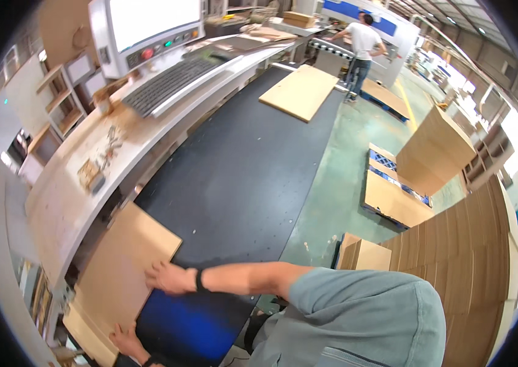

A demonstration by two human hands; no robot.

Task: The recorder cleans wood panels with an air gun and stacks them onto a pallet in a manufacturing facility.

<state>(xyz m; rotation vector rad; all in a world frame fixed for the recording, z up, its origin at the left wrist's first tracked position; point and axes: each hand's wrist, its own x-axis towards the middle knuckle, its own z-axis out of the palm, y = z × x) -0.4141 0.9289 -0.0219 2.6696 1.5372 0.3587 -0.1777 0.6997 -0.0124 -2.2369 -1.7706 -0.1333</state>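
A tan rectangular board (125,244) lies along the left side of a dark conveyor bed, at the lower left. My right hand (171,278) reaches across from the right and rests on the board near its right edge, fingers spread. Nearer the bottom, my left hand (127,341) touches the same board at its near right edge, with its fingers apart; its underside is hidden. Below the board's near left end shows another pale strip of board (88,333), partly covered.
A second tan board (300,92) lies at the conveyor's (234,171) far end. A white ledge on the left carries a keyboard (176,82) under a monitor (155,24). Stacked brown panels (454,257) and pallets stand to the right. A person (363,49) works beyond.
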